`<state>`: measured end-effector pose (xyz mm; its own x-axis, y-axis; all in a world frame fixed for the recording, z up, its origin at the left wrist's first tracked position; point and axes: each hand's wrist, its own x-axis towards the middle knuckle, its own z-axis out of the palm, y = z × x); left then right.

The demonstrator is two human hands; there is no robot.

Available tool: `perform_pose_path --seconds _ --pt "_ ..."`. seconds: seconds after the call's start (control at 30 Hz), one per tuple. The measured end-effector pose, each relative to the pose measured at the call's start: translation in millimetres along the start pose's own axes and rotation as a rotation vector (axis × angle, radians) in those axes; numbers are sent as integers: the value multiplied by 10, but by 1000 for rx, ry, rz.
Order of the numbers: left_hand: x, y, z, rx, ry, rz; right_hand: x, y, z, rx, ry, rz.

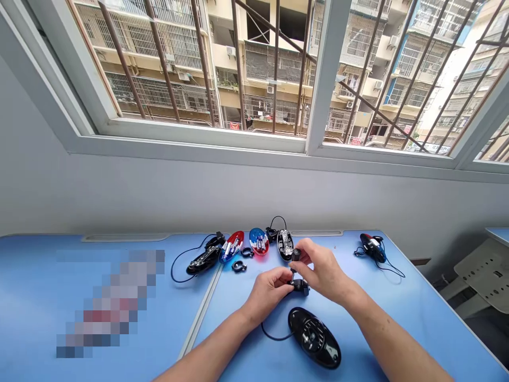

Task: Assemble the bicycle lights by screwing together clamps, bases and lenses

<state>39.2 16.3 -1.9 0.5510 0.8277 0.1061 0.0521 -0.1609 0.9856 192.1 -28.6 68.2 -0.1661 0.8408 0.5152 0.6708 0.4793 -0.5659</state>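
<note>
My right hand (320,268) pinches the dark handle of a small screwdriver (296,255), held upright with its shaft pointing down. Below it, my left hand (268,294) grips a small black clamp-like part (300,287) between thumb and fingers. The screwdriver's tip meets or nearly meets this part; the exact contact is too small to see. A thin black cable runs from near my left hand to a glossy black oval housing (314,338), which lies on the blue table (238,345) in front of me.
Behind my hands lie a red-and-blue shell (231,247), a blue-and-red shell (259,242), an opened oval housing (285,244) and a black ring clamp (239,266). A corded black unit (203,260) sits left, another (373,248) right. A window (199,135) is ahead.
</note>
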Motion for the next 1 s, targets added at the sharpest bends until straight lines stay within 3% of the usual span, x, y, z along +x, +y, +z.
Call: perform_pose_path --seconds 0.17,0.33,0.47,0.6,0.8,1.0 --pt "21 23 0 -16 -17 -52 32 -50 -18 155 186 55" --pt "33 41 13 46 -24 -83 21 -249 -346 387 456 85" --pt "83 27 37 133 -11 -99 -109 -275 -578 503 466 140" --pt "173 29 71 252 4 -113 -299 -114 -683 567 510 277" --pt "194 136 89 461 -31 -71 -603 209 -674 617 573 421" --pt "38 342 -8 662 -93 86 -795 380 -650 659 579 466"
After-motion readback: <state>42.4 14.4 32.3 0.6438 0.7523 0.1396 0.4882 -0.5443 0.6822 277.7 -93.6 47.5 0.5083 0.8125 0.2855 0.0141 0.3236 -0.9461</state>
